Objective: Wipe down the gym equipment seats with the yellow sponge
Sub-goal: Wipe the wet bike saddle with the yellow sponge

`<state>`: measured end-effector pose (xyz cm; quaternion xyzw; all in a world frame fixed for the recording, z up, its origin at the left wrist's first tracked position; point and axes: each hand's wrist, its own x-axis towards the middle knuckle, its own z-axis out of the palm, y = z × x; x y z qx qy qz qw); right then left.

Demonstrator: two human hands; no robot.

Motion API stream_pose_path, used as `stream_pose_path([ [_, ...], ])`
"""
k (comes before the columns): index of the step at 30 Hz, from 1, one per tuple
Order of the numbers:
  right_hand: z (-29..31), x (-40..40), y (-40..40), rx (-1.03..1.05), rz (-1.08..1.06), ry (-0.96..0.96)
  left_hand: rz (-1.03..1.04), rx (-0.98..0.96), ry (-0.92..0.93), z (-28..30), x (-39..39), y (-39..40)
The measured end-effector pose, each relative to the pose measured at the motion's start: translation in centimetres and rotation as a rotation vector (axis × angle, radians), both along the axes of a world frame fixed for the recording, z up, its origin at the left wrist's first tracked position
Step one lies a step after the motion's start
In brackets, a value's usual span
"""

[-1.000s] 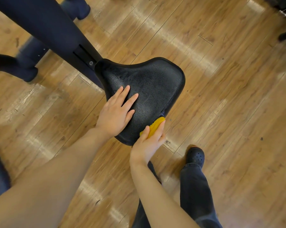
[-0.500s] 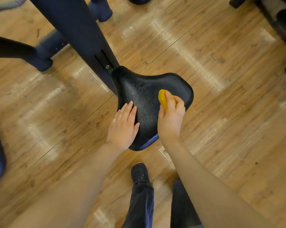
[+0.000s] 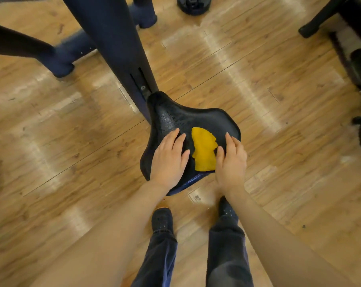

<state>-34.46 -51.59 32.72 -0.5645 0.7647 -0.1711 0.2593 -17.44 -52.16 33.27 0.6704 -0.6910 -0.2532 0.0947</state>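
Note:
The black textured bike seat point(image 3: 175, 114) sits in the middle of the head view, mounted on a dark slanted post. On its rear half the yellow sponge point(image 3: 203, 150) lies flat, uncovered. My left hand point(image 3: 169, 160) rests flat on the seat just left of the sponge, fingers straight. Just right of the sponge, my right hand point(image 3: 231, 162) lies on the seat's right side with straight fingers, and its thumb touches the sponge's right edge. Neither hand grips the sponge.
The dark frame post point(image 3: 113, 38) rises to the upper left, with base feet point(image 3: 61, 65) on the wooden floor. Another machine's black parts point(image 3: 357, 65) stand at the right edge. My shoes point(image 3: 162, 220) are just below the seat.
My right hand carried the sponge from the seat's rear edge up onto the top, then let it go; it now lies flat. The left hand stayed pressed on the seat.

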Motion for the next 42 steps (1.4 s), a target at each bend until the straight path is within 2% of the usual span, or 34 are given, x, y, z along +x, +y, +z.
stream_pose_path([
  [6, -0.2, -3.6, -1.5, 0.106, 0.057, -0.056, 0.182, 0.044, 0.097, 0.3, -5.2, -0.9],
  [10, 0.3, -4.8, -2.5, 0.185, 0.137, -0.078, 0.374, 0.091, 0.146, 0.3, -8.7, -1.7],
  [16, 0.7, -6.6, -4.6, 0.228, 0.297, -0.098, 0.617, 0.112, 0.067, -0.1, -11.6, -2.9],
  [22, 0.3, -5.6, -8.0, 0.165, 0.407, -0.102, 0.624, 0.081, 0.125, -0.6, -9.6, -2.8],
  [28, -1.1, -0.7, -10.7, 0.057, 0.536, 0.04, 0.804, -0.02, 0.152, -1.3, -4.0, -3.8],
  [35, -3.8, 7.0, -11.9, -0.128, 0.648, 0.033, 0.764, -0.104, 0.119, -2.5, 2.7, -8.3],
  [39, -4.7, 8.8, -11.4, -0.173, 0.587, 0.071, 0.718, -0.062, 0.182, -3.4, 4.7, -10.2],
  [42, -5.4, 8.3, -11.0, -0.239, 0.624, 0.124, 0.678, -0.023, 0.214, -4.0, 4.9, -10.5],
])
